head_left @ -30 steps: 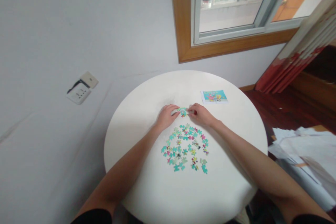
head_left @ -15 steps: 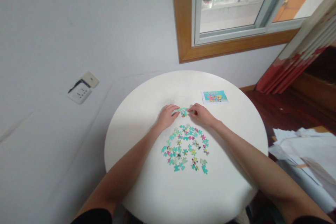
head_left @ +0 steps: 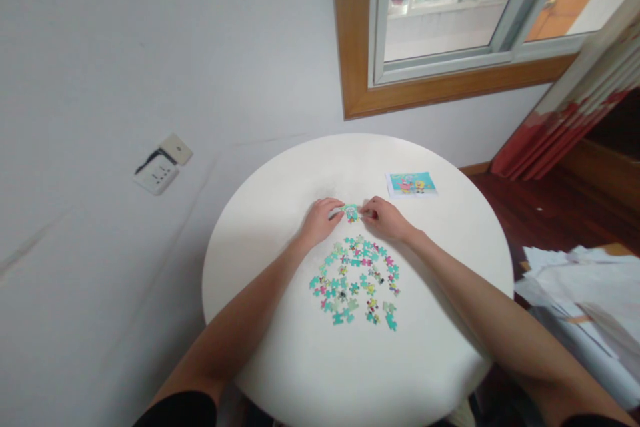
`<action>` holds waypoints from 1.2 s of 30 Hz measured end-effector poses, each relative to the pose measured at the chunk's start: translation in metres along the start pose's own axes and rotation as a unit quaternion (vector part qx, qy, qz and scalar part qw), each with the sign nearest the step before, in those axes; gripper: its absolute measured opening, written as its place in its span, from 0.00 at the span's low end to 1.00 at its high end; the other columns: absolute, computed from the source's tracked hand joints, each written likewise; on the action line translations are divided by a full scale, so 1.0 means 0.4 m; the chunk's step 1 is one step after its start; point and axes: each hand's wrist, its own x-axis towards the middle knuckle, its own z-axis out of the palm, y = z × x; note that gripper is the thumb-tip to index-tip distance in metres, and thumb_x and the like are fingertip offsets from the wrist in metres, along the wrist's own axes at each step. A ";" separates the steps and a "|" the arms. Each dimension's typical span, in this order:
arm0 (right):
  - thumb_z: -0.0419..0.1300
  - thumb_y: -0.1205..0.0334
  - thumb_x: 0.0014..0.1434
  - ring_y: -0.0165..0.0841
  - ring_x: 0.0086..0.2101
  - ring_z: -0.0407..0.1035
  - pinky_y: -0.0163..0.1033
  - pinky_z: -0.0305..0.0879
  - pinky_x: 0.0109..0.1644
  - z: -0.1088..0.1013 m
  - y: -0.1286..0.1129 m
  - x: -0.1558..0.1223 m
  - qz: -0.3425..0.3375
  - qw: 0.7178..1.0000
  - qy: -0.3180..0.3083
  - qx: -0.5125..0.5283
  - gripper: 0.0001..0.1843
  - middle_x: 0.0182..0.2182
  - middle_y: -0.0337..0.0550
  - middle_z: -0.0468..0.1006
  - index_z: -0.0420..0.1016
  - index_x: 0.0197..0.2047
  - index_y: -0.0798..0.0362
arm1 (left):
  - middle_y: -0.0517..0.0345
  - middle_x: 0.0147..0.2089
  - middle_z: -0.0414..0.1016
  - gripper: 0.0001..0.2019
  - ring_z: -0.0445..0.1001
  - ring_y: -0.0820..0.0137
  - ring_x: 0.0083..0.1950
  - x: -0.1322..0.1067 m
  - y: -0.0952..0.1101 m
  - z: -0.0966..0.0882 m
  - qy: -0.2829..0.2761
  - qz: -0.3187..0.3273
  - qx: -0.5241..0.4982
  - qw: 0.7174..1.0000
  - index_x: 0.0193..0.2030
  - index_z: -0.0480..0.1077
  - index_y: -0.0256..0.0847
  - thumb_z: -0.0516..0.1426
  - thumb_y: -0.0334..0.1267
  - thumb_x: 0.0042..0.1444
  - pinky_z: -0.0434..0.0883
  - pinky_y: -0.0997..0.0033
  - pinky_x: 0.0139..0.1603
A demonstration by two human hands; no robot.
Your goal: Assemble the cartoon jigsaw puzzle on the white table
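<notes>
A small joined patch of jigsaw puzzle pieces (head_left: 352, 213), teal with a white and reddish print, lies on the white round table (head_left: 300, 167). My left hand (head_left: 321, 221) grips its left edge with curved fingers and thumb. On the opposite side my right hand (head_left: 385, 219) pinches the right edge; its fingertips partly hide what is between them. Closer to me, loose jigsaw pieces (head_left: 354, 288) in teal, pink, yellow and pale green are spread in a rough ring. Beyond my right hand lies a picture card (head_left: 412, 184) with a pink and a yellow cartoon figure.
Behind the table stands a white wall (head_left: 260, 47) with a socket (head_left: 157, 174) on the left. A wood-framed window (head_left: 357, 103) is at the back. Stacked papers (head_left: 585, 287) sit beyond the table's right edge, near a red and white curtain (head_left: 545, 137).
The whole view has shifted slightly. Both hands stay at the joined patch, with hardly any visible movement, and the loose pieces lie as before.
</notes>
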 end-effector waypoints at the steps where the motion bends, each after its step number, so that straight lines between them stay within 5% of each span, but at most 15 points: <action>1: 0.63 0.70 0.59 0.29 0.33 0.67 0.33 0.63 0.42 0.000 0.000 0.000 0.001 1.000 0.000 -0.001 0.10 0.40 0.46 0.74 0.80 0.45 0.57 | 0.55 0.50 0.79 0.09 0.74 0.63 0.53 0.000 -0.001 0.000 -0.001 0.000 0.001 1.000 0.47 0.76 0.43 0.58 0.37 0.62 0.67 0.58 0.60; 36: 0.62 0.69 0.60 0.29 0.33 0.67 0.33 0.63 0.42 0.003 0.007 0.000 -0.002 1.000 -0.002 0.002 0.10 0.41 0.47 0.74 0.80 0.45 0.56 | 0.56 0.51 0.79 0.10 0.74 0.63 0.55 -0.001 -0.002 0.001 -0.010 -0.002 0.006 1.000 0.48 0.76 0.44 0.57 0.35 0.62 0.67 0.57 0.61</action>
